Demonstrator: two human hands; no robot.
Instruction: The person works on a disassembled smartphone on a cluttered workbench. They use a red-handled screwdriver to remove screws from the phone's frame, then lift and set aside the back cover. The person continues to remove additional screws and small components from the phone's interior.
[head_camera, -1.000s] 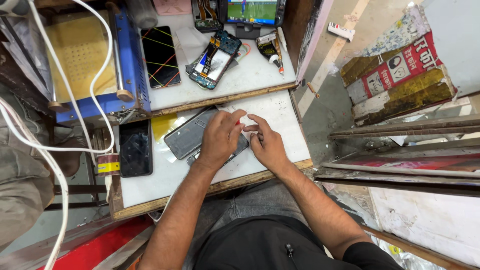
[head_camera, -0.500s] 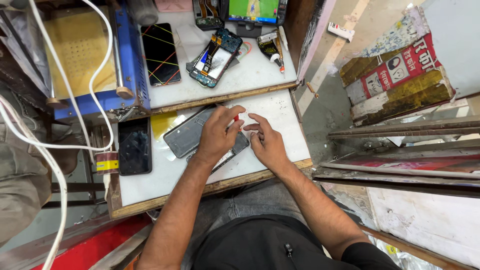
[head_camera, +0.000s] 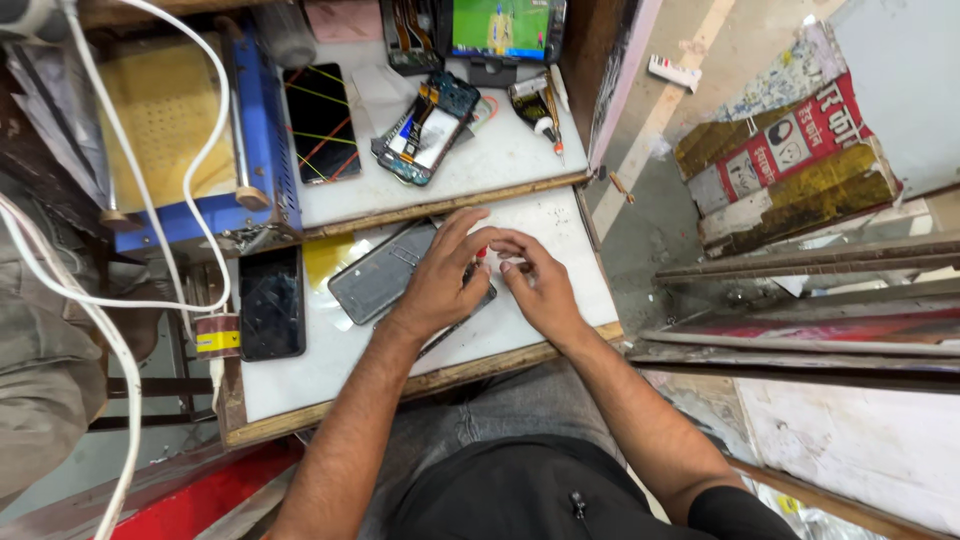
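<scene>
Left hand (head_camera: 440, 285) presses flat on a grey phone (head_camera: 385, 275) lying mid-bench. Right hand (head_camera: 535, 285), just beside, pinches a red-tipped tool (head_camera: 481, 254). A slip could scratch the phone.

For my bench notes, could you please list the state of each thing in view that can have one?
Grey phone back cover: flat, under left hand.
Right hand: on bench, fingertips meeting left hand's.
Opened blue phone: insides exposed.
Black phone by the white cables: screen dark.
Small propped-up screen: lit, green picture.
Black cracked glass panel: lying flat.
</scene>
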